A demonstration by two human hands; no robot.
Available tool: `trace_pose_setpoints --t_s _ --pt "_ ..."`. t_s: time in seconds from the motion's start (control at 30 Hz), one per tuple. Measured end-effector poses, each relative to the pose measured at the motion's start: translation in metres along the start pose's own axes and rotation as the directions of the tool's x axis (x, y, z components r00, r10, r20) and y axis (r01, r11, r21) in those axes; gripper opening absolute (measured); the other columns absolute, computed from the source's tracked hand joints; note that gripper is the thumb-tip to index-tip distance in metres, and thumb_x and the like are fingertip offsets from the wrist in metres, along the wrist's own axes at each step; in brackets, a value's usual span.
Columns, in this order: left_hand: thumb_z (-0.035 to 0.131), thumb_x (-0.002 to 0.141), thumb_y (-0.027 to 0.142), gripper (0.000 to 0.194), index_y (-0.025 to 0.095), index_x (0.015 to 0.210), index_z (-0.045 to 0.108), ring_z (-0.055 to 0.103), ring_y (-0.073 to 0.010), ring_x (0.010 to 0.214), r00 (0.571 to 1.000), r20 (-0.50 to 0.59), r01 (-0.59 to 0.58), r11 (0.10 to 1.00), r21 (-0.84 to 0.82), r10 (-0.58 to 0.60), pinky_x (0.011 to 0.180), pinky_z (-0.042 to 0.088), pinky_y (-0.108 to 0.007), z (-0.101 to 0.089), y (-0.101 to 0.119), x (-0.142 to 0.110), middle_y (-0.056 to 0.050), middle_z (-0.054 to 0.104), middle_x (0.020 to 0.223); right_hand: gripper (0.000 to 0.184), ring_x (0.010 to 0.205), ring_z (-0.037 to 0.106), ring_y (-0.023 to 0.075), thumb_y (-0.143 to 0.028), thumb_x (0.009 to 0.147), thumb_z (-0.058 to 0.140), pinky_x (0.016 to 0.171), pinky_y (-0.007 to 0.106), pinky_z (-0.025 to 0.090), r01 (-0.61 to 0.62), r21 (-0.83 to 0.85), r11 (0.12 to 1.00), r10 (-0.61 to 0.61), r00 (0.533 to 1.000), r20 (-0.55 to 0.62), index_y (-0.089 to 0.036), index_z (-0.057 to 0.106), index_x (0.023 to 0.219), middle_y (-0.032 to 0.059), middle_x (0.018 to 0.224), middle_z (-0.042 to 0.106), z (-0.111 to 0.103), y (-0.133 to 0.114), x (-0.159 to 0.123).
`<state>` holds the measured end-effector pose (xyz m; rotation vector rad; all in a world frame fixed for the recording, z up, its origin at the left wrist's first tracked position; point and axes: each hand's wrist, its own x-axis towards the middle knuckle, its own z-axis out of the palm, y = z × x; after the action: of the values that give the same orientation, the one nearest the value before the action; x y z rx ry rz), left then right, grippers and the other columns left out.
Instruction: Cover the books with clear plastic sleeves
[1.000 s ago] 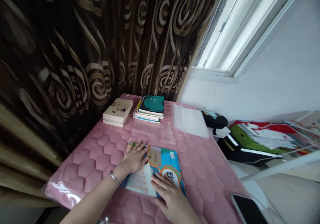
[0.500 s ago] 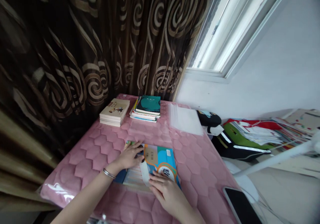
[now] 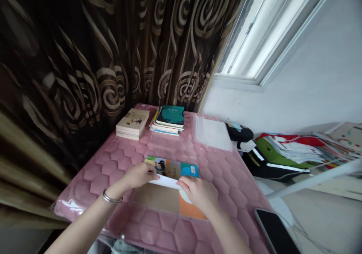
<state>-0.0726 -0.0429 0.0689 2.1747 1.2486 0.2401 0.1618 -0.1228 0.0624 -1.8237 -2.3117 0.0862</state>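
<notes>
My left hand (image 3: 143,174) and my right hand (image 3: 195,191) are both closed in a pinch. Stretched between them is a white strip (image 3: 166,182), probably paper or film; its exact kind is unclear. It crosses a colourful book (image 3: 173,168), which lies on the pink quilted tabletop (image 3: 223,201). Beyond the strip, the cover shows a cartoon figure, a tan panel and a blue corner with a white label. On the near side lies a flat tan and orange surface (image 3: 161,197); whether it belongs to the same book I cannot tell. My fingers hide the strip's ends.
At the back stand a stack of beige books (image 3: 132,123) and a pile topped by a teal book (image 3: 170,115). Clear plastic sheets (image 3: 213,133) lie to their right. A phone (image 3: 275,229) rests at the right edge, near a white bar (image 3: 313,178) and a green-black bag (image 3: 274,156).
Both hands have gone from lying flat on the book to pinching the white strip. The striped pale area by the left hand is gone from view, and a tan and orange surface shows nearer me.
</notes>
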Motion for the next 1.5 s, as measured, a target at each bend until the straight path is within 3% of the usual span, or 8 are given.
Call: trace_pose_setpoints --t_s 0.13,0.3,0.43,0.57,0.7,0.87,1.23,1.5 --pt "0.062 0.076 0.033 0.018 0.018 0.078 0.071 0.063 -0.0177 0.076 0.999 -0.033 -0.002 0.999 -0.046 0.000 0.060 0.037 -0.022 -0.006 -0.007 0.019 0.000 0.070 0.076 0.026 0.111 0.059 0.0226 -0.019 0.095 0.045 0.095 0.038 0.043 0.144 -0.061 0.988 -0.155 0.942 -0.297 -0.022 0.067 0.108 0.0078 0.115 0.069 0.007 -0.008 0.006" --pt "0.064 0.078 0.030 0.015 0.018 0.085 0.071 0.065 -0.0207 0.083 0.994 -0.107 0.017 0.999 0.043 -0.012 0.069 0.043 -0.026 -0.010 -0.003 0.028 -0.004 0.072 0.086 0.038 0.135 0.038 0.0261 -0.022 0.093 0.050 0.111 0.051 0.030 0.266 -0.129 0.955 -0.290 0.927 -0.238 -0.025 0.055 0.131 0.0051 0.144 0.049 0.037 -0.018 0.011" --pt "0.057 0.086 0.022 0.024 0.019 0.108 0.064 0.056 -0.0279 0.107 0.853 -0.469 -0.029 0.919 0.393 0.228 0.090 0.042 -0.043 0.013 0.018 0.005 -0.013 0.064 0.116 0.047 0.137 0.036 0.0277 -0.022 0.092 0.051 0.110 0.052 0.031 0.194 -0.122 0.973 -0.215 0.959 -0.184 -0.025 0.047 0.139 0.0056 0.149 0.042 0.054 -0.009 0.018" --pt "0.053 0.091 0.031 0.022 0.019 0.107 0.063 0.059 -0.0228 0.099 0.827 -0.123 -0.426 0.754 0.500 0.548 0.087 0.045 -0.038 0.066 0.039 -0.028 -0.009 0.065 0.105 0.051 0.137 0.036 0.0279 -0.020 0.092 0.048 0.111 0.052 0.031 0.168 -0.110 0.980 -0.183 0.972 -0.147 -0.023 0.042 0.143 0.0074 0.151 0.039 0.052 0.000 0.025" --pt "0.063 0.083 0.048 0.048 0.014 0.117 0.058 0.054 -0.0275 0.113 0.833 0.083 -0.513 0.706 0.489 0.548 0.092 0.048 -0.039 0.104 0.045 -0.038 -0.013 0.062 0.116 0.051 0.139 0.032 0.0270 -0.023 0.093 0.046 0.113 0.053 0.026 0.171 -0.123 0.978 -0.190 0.968 -0.164 -0.024 0.042 0.143 0.0052 0.154 0.034 0.043 -0.001 0.031" --pt "0.052 0.092 0.029 0.043 0.004 0.128 0.052 0.058 -0.0329 0.112 0.856 0.107 -0.451 0.627 0.635 0.507 0.078 0.055 -0.041 0.117 0.048 -0.027 -0.023 0.061 0.120 0.053 0.142 0.028 0.0275 -0.027 0.092 0.046 0.115 0.055 0.019 0.183 -0.145 0.972 -0.208 0.961 -0.181 -0.024 0.040 0.144 0.0058 0.155 0.032 0.036 -0.005 0.037" --pt "0.040 0.088 0.008 0.038 -0.001 0.123 0.054 0.067 -0.0396 0.098 0.772 0.067 -0.459 0.482 0.746 0.632 0.053 0.056 -0.041 0.143 0.058 -0.033 -0.033 0.063 0.112 0.059 0.139 0.030 0.0313 -0.037 0.091 0.049 0.113 0.062 0.015 0.156 -0.091 0.984 -0.165 0.981 -0.103 -0.025 0.034 0.147 0.0076 0.155 0.032 0.028 -0.013 0.042" --pt "0.050 0.079 0.004 0.038 0.005 0.115 0.062 0.069 -0.0416 0.090 0.741 -0.061 -0.417 0.530 0.739 0.669 0.058 0.057 -0.051 0.220 0.049 -0.047 -0.031 0.067 0.104 0.066 0.138 0.033 0.0341 -0.032 0.086 0.051 0.111 0.063 0.018 0.135 0.002 0.991 -0.135 0.988 0.070 -0.025 0.032 0.149 0.0075 0.156 0.028 0.021 -0.021 0.014"
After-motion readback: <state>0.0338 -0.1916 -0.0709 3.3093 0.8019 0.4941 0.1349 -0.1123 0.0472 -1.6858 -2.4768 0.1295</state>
